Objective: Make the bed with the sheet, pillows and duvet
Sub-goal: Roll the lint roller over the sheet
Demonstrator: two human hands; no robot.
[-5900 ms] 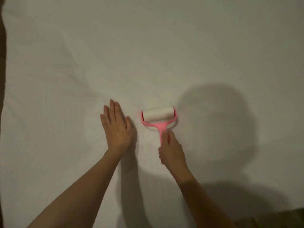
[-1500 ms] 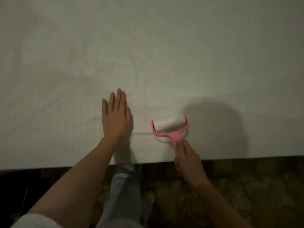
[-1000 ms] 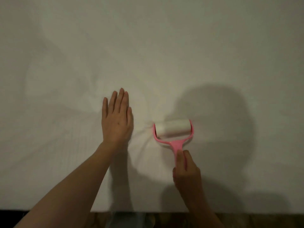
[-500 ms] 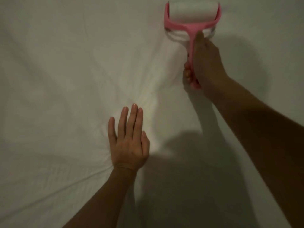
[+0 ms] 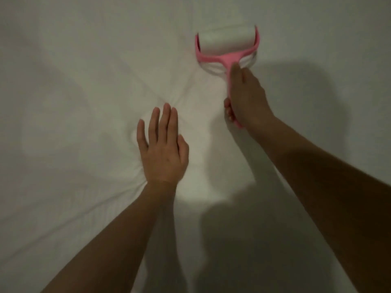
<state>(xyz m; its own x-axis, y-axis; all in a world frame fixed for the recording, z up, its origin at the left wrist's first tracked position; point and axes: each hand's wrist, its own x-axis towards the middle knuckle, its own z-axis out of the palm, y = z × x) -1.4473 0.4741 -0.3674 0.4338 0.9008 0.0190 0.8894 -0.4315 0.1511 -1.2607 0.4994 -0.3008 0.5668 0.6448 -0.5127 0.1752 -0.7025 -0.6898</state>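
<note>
Left hand flat on white sheet; right hand gripping pink lint roller

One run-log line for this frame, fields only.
left hand: flat, pressing white bed sheet | right hand: grips pink-handled lint roller | roller: on sheet, ahead of left hand | creases: radiate from left hand

sheet | white, spread flat | creased (radiating folds mid-frame)

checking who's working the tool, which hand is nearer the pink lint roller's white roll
Right. The right hand grips the lint roller by its pink handle, just below the roll. The left hand lies flat on the sheet, lower and to the left, apart from it.
</note>
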